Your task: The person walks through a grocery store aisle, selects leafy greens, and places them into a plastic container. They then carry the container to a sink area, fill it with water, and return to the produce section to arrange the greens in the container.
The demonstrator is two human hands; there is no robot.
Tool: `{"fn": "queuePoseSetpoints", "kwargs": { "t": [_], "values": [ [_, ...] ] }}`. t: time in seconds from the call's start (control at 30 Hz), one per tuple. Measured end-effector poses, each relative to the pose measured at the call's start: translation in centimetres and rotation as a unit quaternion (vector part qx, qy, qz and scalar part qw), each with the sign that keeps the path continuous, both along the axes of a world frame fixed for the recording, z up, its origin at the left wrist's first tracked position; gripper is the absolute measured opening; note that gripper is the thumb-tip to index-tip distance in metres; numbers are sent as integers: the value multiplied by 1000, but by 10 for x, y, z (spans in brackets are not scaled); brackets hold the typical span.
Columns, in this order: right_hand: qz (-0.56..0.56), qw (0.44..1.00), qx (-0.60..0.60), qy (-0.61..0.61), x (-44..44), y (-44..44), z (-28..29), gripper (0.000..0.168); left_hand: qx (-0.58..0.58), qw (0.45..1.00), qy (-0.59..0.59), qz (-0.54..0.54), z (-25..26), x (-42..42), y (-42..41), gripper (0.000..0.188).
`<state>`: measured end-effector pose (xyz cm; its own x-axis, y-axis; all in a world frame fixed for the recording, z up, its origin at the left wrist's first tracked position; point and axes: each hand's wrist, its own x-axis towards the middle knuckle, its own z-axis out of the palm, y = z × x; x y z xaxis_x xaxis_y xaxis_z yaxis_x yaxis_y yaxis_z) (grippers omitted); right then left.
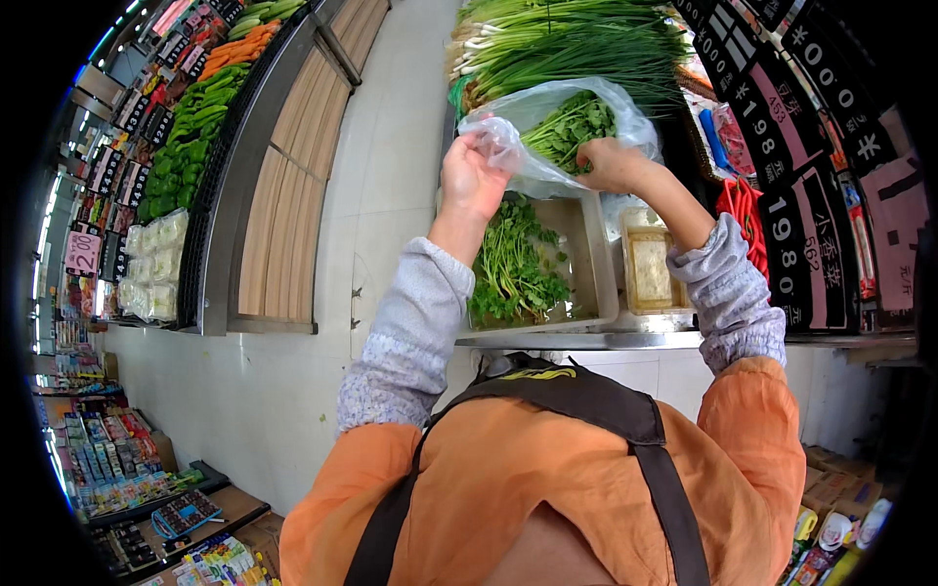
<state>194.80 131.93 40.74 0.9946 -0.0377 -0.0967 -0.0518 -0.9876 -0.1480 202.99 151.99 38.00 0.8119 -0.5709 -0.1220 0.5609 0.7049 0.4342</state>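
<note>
My left hand grips the gathered rim of a clear plastic bag. Inside the bag's mouth lies a bunch of leafy green herbs. My right hand is at the bag's right side, its fingertips against the stems and the near rim; whether they pinch the herbs or the plastic is not clear. Below the bag, loose cilantro-like greens lie in a shallow white plastic tub with some water. A smaller tray holding a pale block stands to its right.
Spring onions are heaped beyond the bag. Red chili peppers and black price boards stand at the right. The counter's metal edge runs before my body. Across the aisle at left is a vegetable stand.
</note>
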Motion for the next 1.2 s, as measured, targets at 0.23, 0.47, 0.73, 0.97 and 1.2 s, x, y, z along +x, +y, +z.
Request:
{"fn": "queuePoseSetpoints", "kwargs": {
  "t": [0.23, 0.47, 0.73, 0.97, 1.2],
  "values": [
    [-99, 943, 311, 68, 29, 11, -11, 33, 26, 993, -97, -56, 5, -16, -5, 36],
    [-256, 807, 489, 210, 20, 7, -45, 42, 87, 968, -230, -38, -7, -38, 4, 36],
    [-61, 720, 683, 109, 6, -25, -60, 39, 139, 883, -417, -162, 6, -95, -25, 36],
    [-140, 695, 703, 62, -15, 2, -30, 39, 130, 806, -539, -206, 4, -124, -36, 38],
    [-208, 674, 709, -2, -11, 31, -30, 41, 95, 810, -555, -163, 4, -131, -42, 36]
  ]
}}
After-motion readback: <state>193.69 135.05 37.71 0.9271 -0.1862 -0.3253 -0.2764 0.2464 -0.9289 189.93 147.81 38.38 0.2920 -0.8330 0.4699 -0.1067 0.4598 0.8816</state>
